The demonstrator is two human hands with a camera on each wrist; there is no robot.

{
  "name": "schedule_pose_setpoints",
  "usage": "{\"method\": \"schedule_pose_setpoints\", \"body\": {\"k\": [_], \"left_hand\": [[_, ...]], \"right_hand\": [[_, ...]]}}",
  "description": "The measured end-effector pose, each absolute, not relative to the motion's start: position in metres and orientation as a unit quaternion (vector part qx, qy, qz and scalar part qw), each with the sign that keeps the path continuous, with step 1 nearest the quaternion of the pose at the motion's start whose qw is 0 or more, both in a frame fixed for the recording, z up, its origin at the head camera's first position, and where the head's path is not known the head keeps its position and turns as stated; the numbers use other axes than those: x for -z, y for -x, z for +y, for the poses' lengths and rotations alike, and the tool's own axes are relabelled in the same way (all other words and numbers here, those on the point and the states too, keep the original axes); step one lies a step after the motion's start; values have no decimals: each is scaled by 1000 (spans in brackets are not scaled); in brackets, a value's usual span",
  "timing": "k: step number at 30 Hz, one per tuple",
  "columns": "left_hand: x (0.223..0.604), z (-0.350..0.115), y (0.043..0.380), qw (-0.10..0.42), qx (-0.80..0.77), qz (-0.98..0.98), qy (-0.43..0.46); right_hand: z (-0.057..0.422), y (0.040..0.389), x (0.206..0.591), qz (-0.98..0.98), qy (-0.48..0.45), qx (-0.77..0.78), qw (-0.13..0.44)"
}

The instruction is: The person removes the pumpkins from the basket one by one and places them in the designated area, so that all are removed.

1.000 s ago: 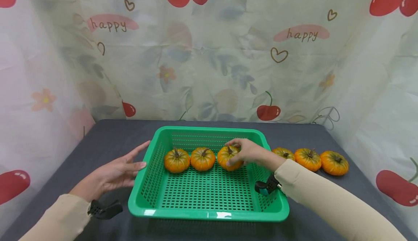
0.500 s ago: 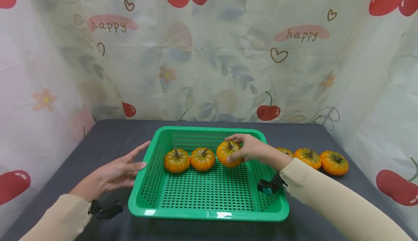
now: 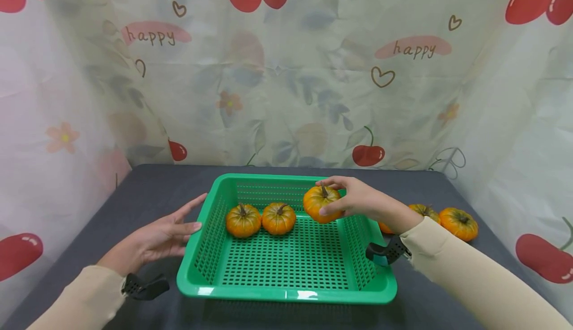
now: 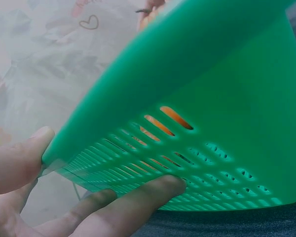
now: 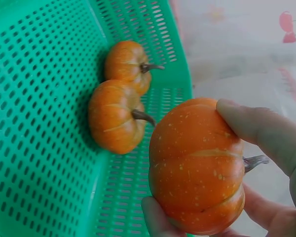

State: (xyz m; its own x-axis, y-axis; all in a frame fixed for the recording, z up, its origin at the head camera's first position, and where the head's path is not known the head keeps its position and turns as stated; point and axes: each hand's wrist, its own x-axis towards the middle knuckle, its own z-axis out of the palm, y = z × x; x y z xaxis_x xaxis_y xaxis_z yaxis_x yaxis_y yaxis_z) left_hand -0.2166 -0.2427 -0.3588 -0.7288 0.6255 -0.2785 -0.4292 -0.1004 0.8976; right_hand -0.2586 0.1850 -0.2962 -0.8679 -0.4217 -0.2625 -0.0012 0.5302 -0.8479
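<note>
My right hand (image 3: 360, 198) grips a small orange pumpkin (image 3: 317, 206) between thumb and fingers, raised over the right half of a green plastic basket (image 3: 286, 295). The right wrist view shows this pumpkin (image 5: 197, 168) close up, its stem toward the palm. Two more pumpkins, one at the left (image 3: 243, 221) and one beside it (image 3: 278, 219), sit side by side in the basket. At the basket's left side my left hand (image 3: 158, 238) rests with extended fingers. In the left wrist view, its fingers (image 4: 138, 205) lie along the slotted outer wall (image 4: 237, 98).
To the right of the basket, a row of pumpkins lies on the dark table (image 3: 161, 186): an end one (image 3: 458, 224), a middle one (image 3: 424, 211), and one mostly behind my right forearm (image 3: 386, 227). A printed curtain (image 3: 277, 96) stands behind the table.
My right hand has lifted the pumpkin off the basket floor and carried it up and slightly right. The forearm now covers more of the outside pumpkins. My left hand stays put.
</note>
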Motion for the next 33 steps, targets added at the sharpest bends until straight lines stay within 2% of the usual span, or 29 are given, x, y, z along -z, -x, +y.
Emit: {"method": "schedule_pose_setpoints", "body": {"k": [14,33], "left_hand": [[359,-242,216,353,-733,575,-87],[360,-243,217,358,-740,563,-89]], "right_hand": [[206,246,272,832,141,495,206],[237,225,252,862,147,463,147]]}}
